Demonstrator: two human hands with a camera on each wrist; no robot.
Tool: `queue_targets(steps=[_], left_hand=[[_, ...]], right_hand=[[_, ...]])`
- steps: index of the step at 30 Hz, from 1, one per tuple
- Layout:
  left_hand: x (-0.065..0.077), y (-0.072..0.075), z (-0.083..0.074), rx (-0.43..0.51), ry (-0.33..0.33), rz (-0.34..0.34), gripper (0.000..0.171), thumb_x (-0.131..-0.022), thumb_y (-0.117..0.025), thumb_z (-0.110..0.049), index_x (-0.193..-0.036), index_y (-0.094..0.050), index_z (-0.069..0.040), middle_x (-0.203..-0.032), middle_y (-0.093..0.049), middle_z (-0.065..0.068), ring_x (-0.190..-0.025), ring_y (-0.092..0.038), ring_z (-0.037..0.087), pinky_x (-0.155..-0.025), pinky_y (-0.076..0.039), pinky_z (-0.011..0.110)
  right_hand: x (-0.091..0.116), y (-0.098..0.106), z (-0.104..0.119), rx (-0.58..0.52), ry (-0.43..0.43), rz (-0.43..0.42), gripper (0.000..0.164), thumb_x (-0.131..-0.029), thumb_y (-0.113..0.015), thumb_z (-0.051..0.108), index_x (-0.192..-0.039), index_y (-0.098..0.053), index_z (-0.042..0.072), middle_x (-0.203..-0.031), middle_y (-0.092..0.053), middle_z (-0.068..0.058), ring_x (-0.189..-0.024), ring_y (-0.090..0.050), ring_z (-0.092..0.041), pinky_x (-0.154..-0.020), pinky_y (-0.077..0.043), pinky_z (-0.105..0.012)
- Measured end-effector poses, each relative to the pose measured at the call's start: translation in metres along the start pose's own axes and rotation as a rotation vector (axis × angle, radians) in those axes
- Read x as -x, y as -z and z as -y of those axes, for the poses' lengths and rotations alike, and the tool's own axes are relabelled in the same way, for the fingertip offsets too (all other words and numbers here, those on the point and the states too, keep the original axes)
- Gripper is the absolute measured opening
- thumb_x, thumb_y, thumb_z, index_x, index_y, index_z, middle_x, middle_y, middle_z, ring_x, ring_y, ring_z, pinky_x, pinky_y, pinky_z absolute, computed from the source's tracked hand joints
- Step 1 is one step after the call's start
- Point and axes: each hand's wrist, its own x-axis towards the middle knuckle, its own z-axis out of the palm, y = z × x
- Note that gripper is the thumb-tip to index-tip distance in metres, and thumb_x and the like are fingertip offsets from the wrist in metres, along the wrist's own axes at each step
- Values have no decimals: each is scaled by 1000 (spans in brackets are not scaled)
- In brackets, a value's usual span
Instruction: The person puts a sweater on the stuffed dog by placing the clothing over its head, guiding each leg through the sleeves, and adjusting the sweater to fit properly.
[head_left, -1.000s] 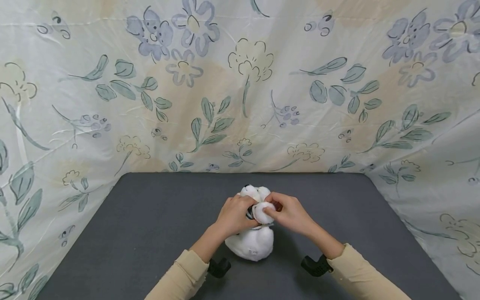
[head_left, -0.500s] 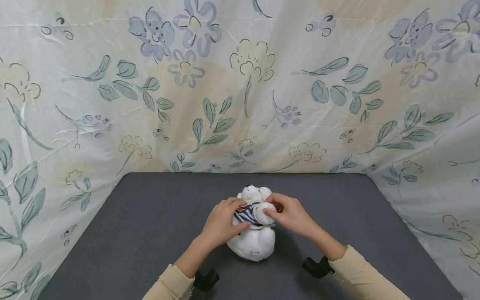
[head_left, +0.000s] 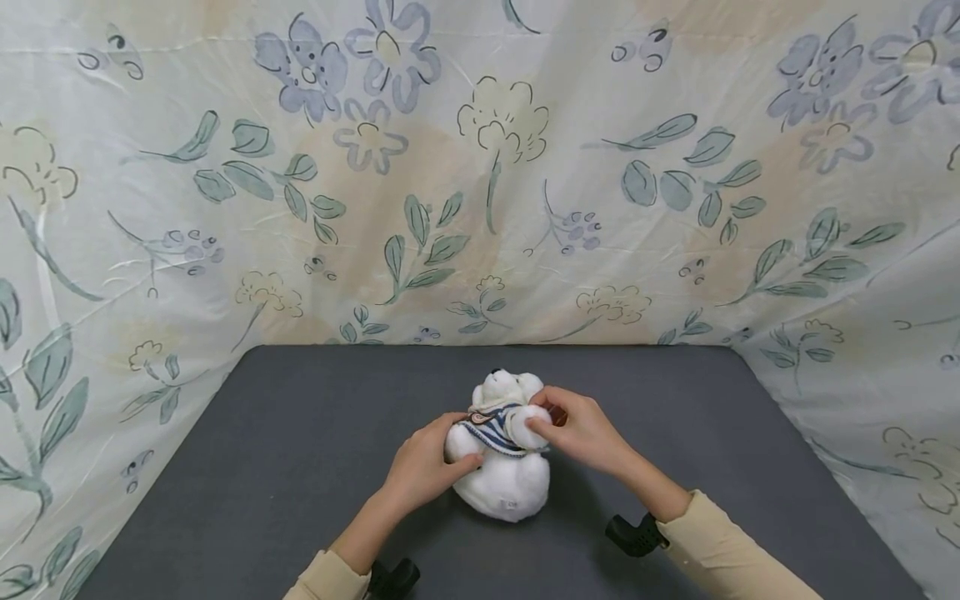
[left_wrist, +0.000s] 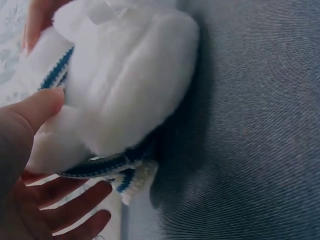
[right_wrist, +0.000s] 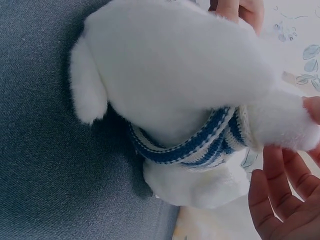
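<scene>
A white plush bear (head_left: 501, 486) sits on the dark grey table, its head tipped back and away from me. It wears a blue-and-white striped knitted sweater (head_left: 497, 430). My left hand (head_left: 423, 468) holds the bear's left-side arm (left_wrist: 57, 145), thumb on the near side and index finger behind; the other fingers spread loosely in the left wrist view. On the other side, my right hand (head_left: 587, 427) pinches the bear's right-side arm (right_wrist: 280, 120) between thumb and fingers, beside the sweater's armhole. Parts of the right fingers are hidden behind that arm in the head view.
A flower-printed cloth (head_left: 480, 208) hangs behind and on both sides of the grey table (head_left: 300, 442). Black wrist mounts (head_left: 636, 535) sit under both forearms, close above the tabletop.
My left hand has moved left and toward me, off the bear's chest and onto its left-side arm. The striped sweater front is now uncovered. The right hand has kept its pinch in place.
</scene>
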Motion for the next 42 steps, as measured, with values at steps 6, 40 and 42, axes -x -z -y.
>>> queue_targets(steps=[6, 40, 42], left_hand=[[1, -2, 1, 57, -8, -60, 36, -79, -70, -32, -109, -60, -15, -96, -66, 1, -75, -59, 11, -58, -44, 25], [-15, 5, -42, -24, -176, -185, 39, -74, -76, -34, -109, -63, -20, -95, -61, -7, -70, -53, 6, -60, -42, 20], [-14, 4, -43, -26, -191, -175, 40, -75, -75, -34, -110, -63, -19, -98, -62, -7, -72, -55, 5, -62, -44, 20]], right_hand=[[0, -1, -1, 13, 32, -17, 11, -82, -69, 19, -91, -62, 21, -74, -54, 8, -63, -51, -8, -56, -45, -23], [27, -8, -49, 63, -33, -65, 14, -85, -65, 9, -95, -60, 16, -87, -60, 5, -74, -55, -7, -61, -48, -22], [28, -8, -52, 70, -46, -64, 13, -85, -65, 8, -95, -60, 16, -87, -60, 5, -76, -56, -10, -62, -48, -22]])
